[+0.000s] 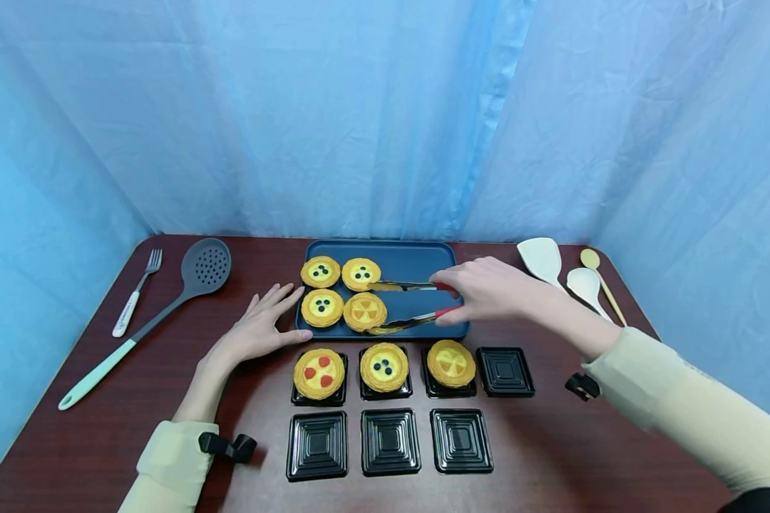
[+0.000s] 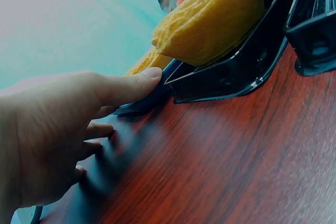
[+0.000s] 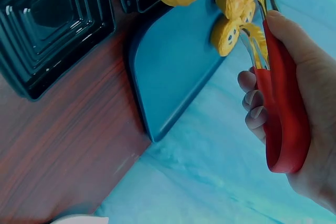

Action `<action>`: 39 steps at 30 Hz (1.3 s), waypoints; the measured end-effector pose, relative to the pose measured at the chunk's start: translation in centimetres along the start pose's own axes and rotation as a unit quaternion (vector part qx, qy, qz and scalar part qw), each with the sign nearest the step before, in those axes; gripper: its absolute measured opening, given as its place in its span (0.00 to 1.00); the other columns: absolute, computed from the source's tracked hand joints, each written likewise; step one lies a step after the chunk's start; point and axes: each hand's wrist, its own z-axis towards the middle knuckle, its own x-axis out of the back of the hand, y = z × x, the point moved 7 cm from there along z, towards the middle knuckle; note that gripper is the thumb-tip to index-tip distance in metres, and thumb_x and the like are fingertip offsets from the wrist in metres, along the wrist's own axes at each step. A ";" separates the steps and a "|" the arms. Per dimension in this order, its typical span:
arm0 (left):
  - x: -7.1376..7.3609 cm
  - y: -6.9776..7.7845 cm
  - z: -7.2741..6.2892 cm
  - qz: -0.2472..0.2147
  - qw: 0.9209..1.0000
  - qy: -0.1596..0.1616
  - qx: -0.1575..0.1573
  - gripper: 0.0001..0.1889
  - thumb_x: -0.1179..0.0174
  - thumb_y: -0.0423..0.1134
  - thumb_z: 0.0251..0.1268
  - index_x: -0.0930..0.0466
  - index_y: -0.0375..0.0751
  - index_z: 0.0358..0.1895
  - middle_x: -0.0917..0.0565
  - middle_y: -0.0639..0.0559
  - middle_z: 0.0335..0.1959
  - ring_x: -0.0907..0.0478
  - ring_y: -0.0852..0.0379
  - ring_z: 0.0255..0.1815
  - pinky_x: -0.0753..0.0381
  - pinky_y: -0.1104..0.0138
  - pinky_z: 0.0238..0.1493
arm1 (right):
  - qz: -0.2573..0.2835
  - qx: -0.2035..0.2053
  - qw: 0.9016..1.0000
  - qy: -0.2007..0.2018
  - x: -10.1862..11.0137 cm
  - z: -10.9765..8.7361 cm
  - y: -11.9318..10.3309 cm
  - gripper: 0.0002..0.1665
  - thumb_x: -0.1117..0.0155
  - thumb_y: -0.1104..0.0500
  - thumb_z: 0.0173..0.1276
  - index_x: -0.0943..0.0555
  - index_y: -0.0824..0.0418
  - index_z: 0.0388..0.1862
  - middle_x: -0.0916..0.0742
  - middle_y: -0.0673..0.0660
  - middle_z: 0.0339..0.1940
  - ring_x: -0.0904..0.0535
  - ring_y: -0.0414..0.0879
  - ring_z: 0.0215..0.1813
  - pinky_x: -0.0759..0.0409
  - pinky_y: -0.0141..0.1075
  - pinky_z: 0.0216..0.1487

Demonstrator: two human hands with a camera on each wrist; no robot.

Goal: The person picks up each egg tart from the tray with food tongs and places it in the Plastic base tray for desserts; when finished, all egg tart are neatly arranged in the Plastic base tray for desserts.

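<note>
My right hand (image 1: pixel 488 288) grips red-handled tongs (image 3: pixel 283 103). In the head view their spread tips reach around the tart with yellow wedges (image 1: pixel 365 312), one tip near its front edge and the other beside the blueberry tart (image 1: pixel 361 274) behind it. Whether the tips touch either tart, I cannot tell. These tarts lie on a dark blue tray (image 1: pixel 423 260), with two more blueberry tarts (image 1: pixel 321 272) at its left. My left hand (image 1: pixel 257 328) rests at the tray's left front corner, fingers extended, the thumb (image 2: pixel 142 82) against the rim.
In front of the tray, black square containers stand in two rows; three hold tarts, including one with red berries (image 1: pixel 319 374). An unfilled container (image 1: pixel 505 372) ends the back row. A skimmer (image 1: pixel 207 267) and fork (image 1: pixel 135 296) lie left; white utensils (image 1: pixel 542 258) and a wooden spoon (image 1: pixel 590 258) right.
</note>
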 end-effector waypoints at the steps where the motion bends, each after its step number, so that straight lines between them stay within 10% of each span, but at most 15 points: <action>1: 0.0 0.0 0.0 -0.001 1.000 0.000 0.000 0.49 0.35 0.62 0.67 0.48 0.47 0.84 0.48 0.36 0.85 0.60 0.33 0.87 0.66 0.35 0.83 | -0.001 0.001 1.000 -0.004 -0.2 0.2 0.0 0.23 0.28 0.33 0.63 0.23 0.48 0.37 0.26 0.42 0.22 0.36 0.39 0.22 0.42 0.33 0.25; 10: 0.1 0.2 0.0 -0.001 1.000 0.000 0.000 0.49 0.35 0.63 0.67 0.48 0.47 0.84 0.48 0.36 0.85 0.60 0.33 0.87 0.66 0.35 0.83 | -0.005 -0.010 0.999 -0.040 -0.8 1.4 -0.1 0.33 0.28 0.34 0.63 0.18 0.52 0.59 0.17 0.45 0.28 0.30 0.40 0.24 0.36 0.33 0.25; 39: 0.0 0.0 0.1 0.000 1.000 -0.001 0.005 0.49 0.35 0.62 0.67 0.48 0.47 0.84 0.48 0.36 0.85 0.60 0.34 0.87 0.67 0.35 0.83 | -0.020 0.005 0.998 -0.060 -0.8 2.4 -0.5 0.36 0.28 0.36 0.65 0.19 0.57 0.63 0.13 0.48 0.32 0.26 0.39 0.26 0.31 0.33 0.25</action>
